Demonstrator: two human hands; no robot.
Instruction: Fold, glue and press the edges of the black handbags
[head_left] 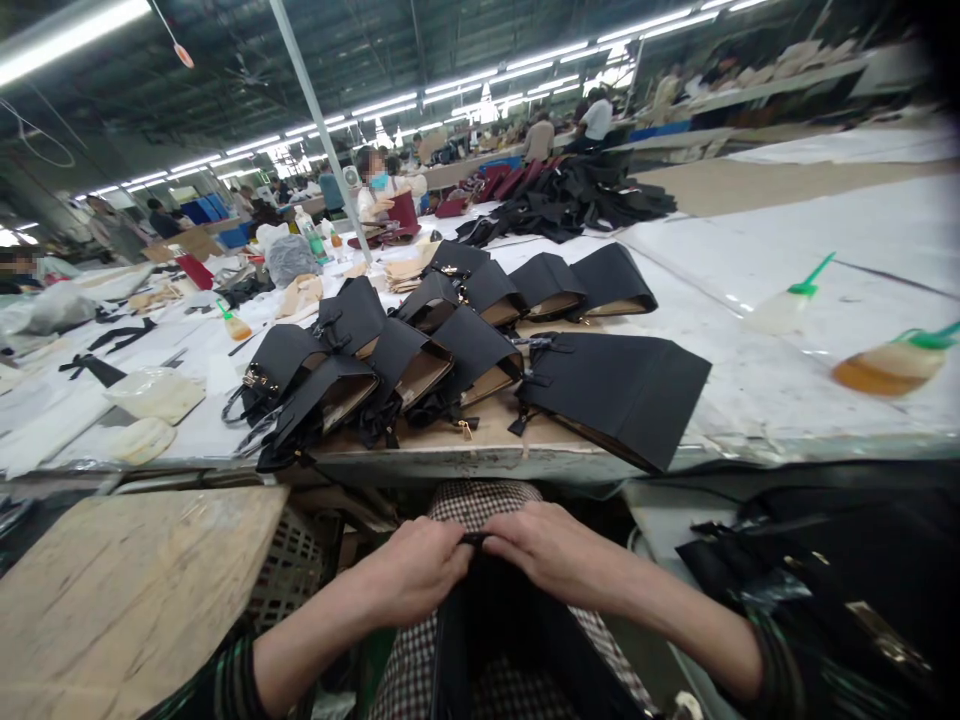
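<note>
left hand (429, 562): curled tight on the near-table rim of the black bag (451, 650), knuckles up
right hand (551, 552): clamped on the same rim, just beside the left, a short bit of edge showing between them
black bag: down over the lap, mouth open toward the wearer, checked cloth (394, 675) under it; fingers on the far side are hidden, so can't tell how deep they reach
rim grip: imo best kept even, same pressure both sides, so the edge doesn't pucker or twist
pace: probably worth going along in small pinches rather than one big yank, corners seem likeliest to crease
elbows: both forearms come in low and level, which should help keep the pull square
table edge (724, 447): near the knuckles, and the big black piece (615, 385) pokes past it, so snagging looks possible
</note>
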